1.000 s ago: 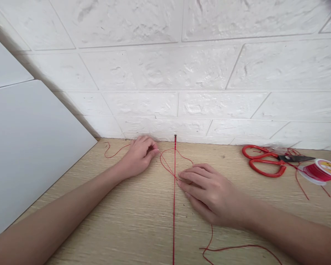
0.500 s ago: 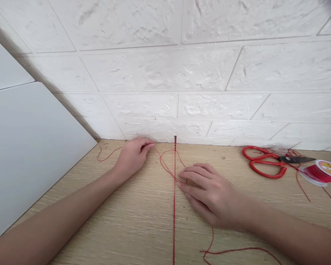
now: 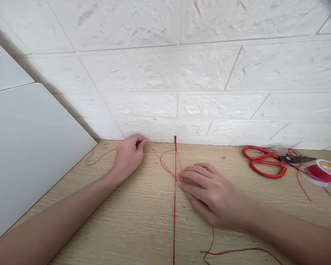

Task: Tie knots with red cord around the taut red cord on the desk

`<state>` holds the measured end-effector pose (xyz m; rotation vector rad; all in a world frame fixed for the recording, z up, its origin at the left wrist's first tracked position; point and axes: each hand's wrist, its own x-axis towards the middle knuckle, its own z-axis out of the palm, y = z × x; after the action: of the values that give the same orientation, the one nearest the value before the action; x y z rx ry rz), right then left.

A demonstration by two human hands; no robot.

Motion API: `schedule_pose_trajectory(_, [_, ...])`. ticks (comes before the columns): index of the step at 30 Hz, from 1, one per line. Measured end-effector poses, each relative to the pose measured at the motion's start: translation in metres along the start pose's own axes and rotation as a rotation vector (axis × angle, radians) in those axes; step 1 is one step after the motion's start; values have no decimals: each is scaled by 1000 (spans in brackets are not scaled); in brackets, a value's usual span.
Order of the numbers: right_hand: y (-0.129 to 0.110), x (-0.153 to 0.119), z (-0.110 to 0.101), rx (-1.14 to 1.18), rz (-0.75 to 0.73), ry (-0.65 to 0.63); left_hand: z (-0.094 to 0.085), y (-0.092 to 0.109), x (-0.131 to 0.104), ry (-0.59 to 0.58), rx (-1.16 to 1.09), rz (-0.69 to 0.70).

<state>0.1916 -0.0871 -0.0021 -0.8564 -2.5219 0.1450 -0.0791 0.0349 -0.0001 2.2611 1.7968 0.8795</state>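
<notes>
White brick-textured wall [image 3: 143, 70] behind a pale wood-grain tabletop [image 3: 132, 221]; smooth white panel [image 3: 35, 147] at left. Left hand [image 3: 129, 154] pinches thin red cord [image 3: 154, 151] between thumb and fingertips, near the wall. Right hand [image 3: 209, 191], fingers together, presses crossing strands to the wood beside the straight central strand [image 3: 174, 213], which runs down from a small dark peg [image 3: 175, 137]. Curved loop left of that strand. Right side: red-handled scissors [image 3: 267, 162], dark blades near a white spool of red thread [image 3: 318, 172].

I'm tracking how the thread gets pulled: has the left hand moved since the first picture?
Yes, the left hand has moved left, farther from the dark pin.
</notes>
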Motion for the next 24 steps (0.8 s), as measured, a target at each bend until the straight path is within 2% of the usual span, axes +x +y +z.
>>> schedule_pose_trajectory(4, [-1, 1, -1, 5, 9, -5, -2, 8, -6, 108, 70, 205])
schedule_pose_trajectory(7, [-1, 1, -2, 7, 43, -11, -5, 15, -11, -41, -21, 422])
schedule_pose_trajectory(10, [-1, 1, -1, 11, 127, 7, -4, 16, -14, -175, -60, 529])
schedule_pose_trajectory(13, [1, 1, 0, 53, 229, 3, -2, 14, -15, -203, -29, 547])
schedule_pose_trajectory(16, [4, 2, 1, 124, 298, -2, -2, 13, -17, -180, 51, 545])
schedule_pose_trajectory(21, [9, 0, 2, 133, 371, 40, -2, 11, -19, -64, 244, 495])
schedule_pose_trajectory(24, [10, 0, 3, 86, 422, 64, -2, 10, -18, -18, 289, 440])
